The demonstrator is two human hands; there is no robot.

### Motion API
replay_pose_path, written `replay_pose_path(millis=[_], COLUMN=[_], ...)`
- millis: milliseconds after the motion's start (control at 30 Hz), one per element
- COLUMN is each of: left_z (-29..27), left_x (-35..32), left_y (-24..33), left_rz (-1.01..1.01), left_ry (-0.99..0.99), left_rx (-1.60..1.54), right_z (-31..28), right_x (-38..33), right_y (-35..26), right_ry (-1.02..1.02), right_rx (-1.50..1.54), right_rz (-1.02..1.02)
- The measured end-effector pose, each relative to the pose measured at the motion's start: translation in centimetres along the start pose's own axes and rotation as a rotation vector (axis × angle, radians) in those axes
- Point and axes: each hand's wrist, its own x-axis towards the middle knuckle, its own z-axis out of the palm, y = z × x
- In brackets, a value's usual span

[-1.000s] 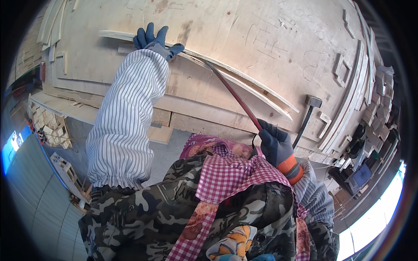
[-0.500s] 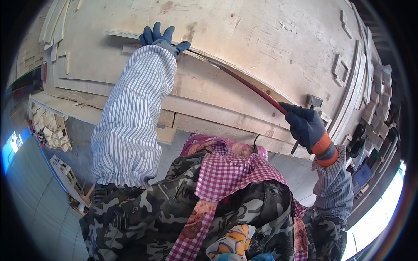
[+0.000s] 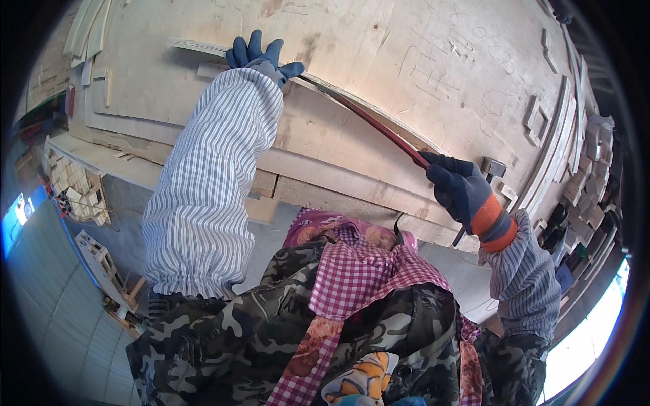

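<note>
Red bar (image 3: 388, 132), one, clenched in right hand (image 3: 460, 188); left hand (image 3: 263, 62) spread over one wooden strip (image 3: 198, 45).

A wood-filled workspace, with glaring white light (image 3: 589, 331) at the lower right.
Smooth grey floor (image 3: 450, 271) shows below a broad, pale plywood work surface (image 3: 338, 34); pale grey-green panelling (image 3: 61, 304) curves leftward; small, pale wooden blocks (image 3: 586, 169) lie heaped rightward.
</note>
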Motion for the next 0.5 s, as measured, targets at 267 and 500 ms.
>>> replay_pose_path(millis=[267, 500], left_z=[0.8, 0.7], left_x=[-0.5, -0.7], left_y=[0.5, 1.6], left_rz=[0.010, -0.004], left_ry=[0.029, 0.064], left_rx=[0.005, -0.007], right_z=[5.4, 8.2], right_x=[-1.7, -1.8], right_y=[5.4, 8.2], right_ry=[0.100, 0.106], right_rx=[0.205, 0.410], right_rz=[-0.037, -0.073])
